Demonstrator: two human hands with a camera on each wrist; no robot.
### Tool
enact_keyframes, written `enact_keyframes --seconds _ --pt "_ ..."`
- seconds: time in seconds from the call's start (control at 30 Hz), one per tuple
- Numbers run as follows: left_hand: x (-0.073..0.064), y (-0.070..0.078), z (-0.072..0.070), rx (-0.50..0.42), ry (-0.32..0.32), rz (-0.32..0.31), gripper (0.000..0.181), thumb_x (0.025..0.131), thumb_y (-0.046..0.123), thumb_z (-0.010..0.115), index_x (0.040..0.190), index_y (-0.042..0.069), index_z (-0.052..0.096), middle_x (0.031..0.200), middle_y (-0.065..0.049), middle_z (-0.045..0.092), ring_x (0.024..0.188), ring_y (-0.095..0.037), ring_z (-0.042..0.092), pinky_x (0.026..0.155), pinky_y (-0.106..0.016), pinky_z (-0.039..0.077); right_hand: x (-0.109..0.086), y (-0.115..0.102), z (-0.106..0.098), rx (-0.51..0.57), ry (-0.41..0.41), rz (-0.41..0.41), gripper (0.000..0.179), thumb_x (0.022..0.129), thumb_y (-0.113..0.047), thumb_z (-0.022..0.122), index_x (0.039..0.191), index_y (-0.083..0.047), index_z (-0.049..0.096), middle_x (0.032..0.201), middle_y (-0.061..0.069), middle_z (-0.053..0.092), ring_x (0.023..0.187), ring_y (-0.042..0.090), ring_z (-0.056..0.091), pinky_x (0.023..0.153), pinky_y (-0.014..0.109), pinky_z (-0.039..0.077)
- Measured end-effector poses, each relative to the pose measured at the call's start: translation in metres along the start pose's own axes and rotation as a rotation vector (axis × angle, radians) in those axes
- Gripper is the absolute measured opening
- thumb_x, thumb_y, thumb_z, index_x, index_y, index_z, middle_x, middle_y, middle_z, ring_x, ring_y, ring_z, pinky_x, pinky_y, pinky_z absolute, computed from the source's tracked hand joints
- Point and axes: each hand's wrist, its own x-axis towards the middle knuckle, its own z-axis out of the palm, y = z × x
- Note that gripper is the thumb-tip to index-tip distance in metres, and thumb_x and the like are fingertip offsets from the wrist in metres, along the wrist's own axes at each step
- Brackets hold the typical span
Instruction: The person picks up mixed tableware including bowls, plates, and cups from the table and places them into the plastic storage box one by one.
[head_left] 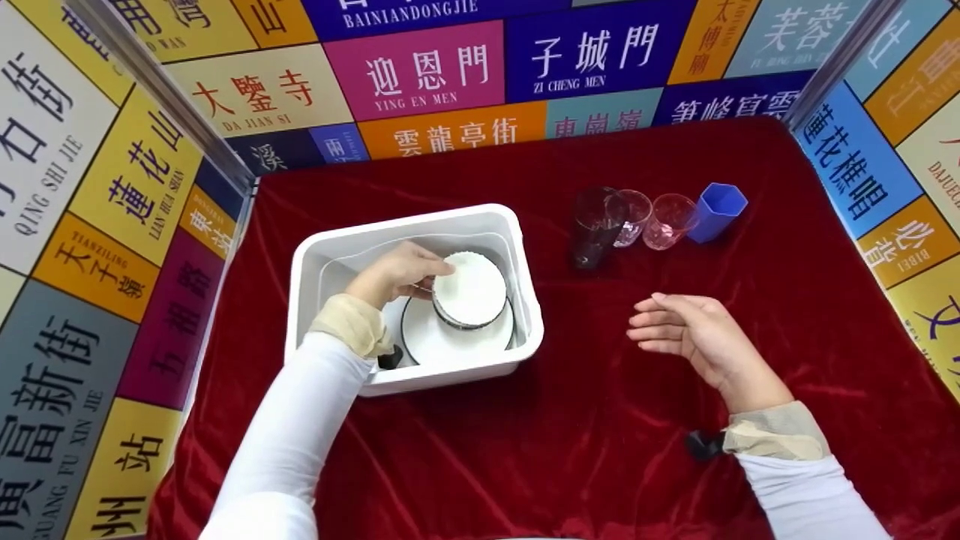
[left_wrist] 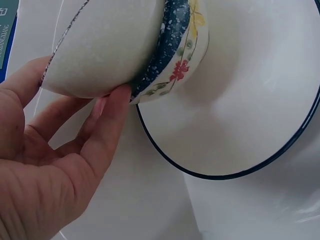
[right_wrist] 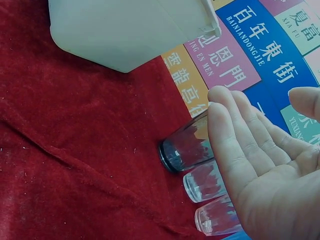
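My left hand (head_left: 397, 277) reaches into a white plastic basin (head_left: 300, 300) and grips a small white bowl (head_left: 471, 289) at its side. Thumb at the rim, fingers under the wall. A thin dark speckled line edges the bowl, and the left wrist view shows a blue band and painted flowers on its outside. The bowl overlaps a larger white dish (left_wrist: 240, 145) with a dark blue rim that lies in the basin. My right hand (head_left: 690, 330) is held over the red cloth, fingers extended and holding nothing, with the drinking glasses beyond it.
Behind my right hand stand a tall dark glass (head_left: 596, 225), a small clear glass (head_left: 634, 214), a pinkish glass (head_left: 667, 221) and a blue hexagonal cup (head_left: 720, 210). Red velvet cloth (head_left: 570, 435) covers the table. Panels with printed street names (head_left: 420, 71) wall in the back and sides.
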Motion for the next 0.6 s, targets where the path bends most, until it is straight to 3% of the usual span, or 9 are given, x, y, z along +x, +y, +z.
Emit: enact_keyframes --seconds 0.33,0.6 --pt "0.0022 -0.0013 -0.0001 0.011 0.009 -0.001 0.035 0.094 0.015 0.071 0.123 -0.003 0.069 0.077 0.000 0.062 0.072 -0.012 0.060 0.081 -0.033 0.061 -0.0011 0.0032 0.0013 0.013 -0.007 0.010 0.029 0.106 -0.025 0.054 0.103 -0.008 0.077 0.093 0.010 0.078 0.089 0.024 0.077 0.081 0.036 0.063" --pt "0.0041 -0.0008 0.0020 0.011 0.026 -0.013 0.033 0.095 0.018 0.071 0.119 -0.003 0.071 0.076 0.000 0.060 0.074 -0.014 0.060 0.083 -0.035 0.060 -0.0004 0.0028 0.0003 0.016 -0.006 0.008 0.031 0.106 -0.025 0.054 0.108 -0.001 0.075 0.093 0.011 0.078 0.089 0.025 0.077 0.081 0.037 0.063"
